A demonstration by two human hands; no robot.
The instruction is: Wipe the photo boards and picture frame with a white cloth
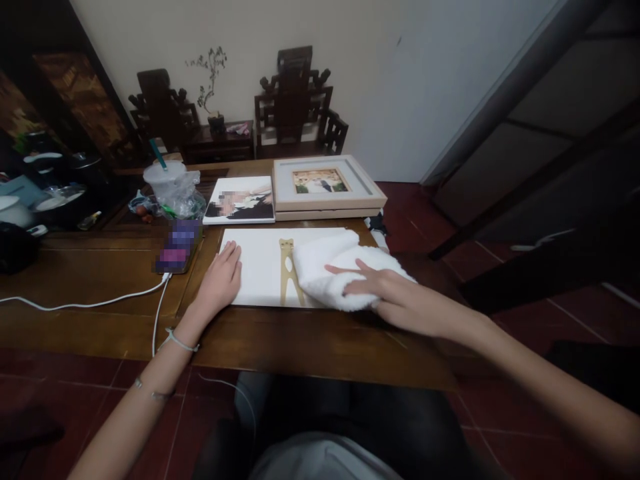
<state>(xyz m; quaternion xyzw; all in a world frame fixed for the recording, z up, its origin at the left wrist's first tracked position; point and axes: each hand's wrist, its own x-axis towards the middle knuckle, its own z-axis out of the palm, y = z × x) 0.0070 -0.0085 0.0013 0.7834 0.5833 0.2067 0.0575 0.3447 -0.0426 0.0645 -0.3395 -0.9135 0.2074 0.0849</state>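
A flat white board [257, 267] with a gold cat-like figure [287, 257] lies on the wooden table near its front edge. My left hand [223, 273] rests on the board's left edge, its fingers stretched out flat. On the right half, my right hand [380, 290] grips a fluffy white cloth [325, 263], which is bunched up and lies against the board's surface. The cloth hides the right part of the board and touches the gold figure's side. Some of my right fingers are sunk in the cloth.
Behind the board lie a photo print [243, 200] and a framed picture on a box [330, 187]. To the left are a phone [177, 247] with a white cable [100, 303], a plastic cup [165, 175] and plastic bags. Dark chairs [295, 100] stand by the wall.
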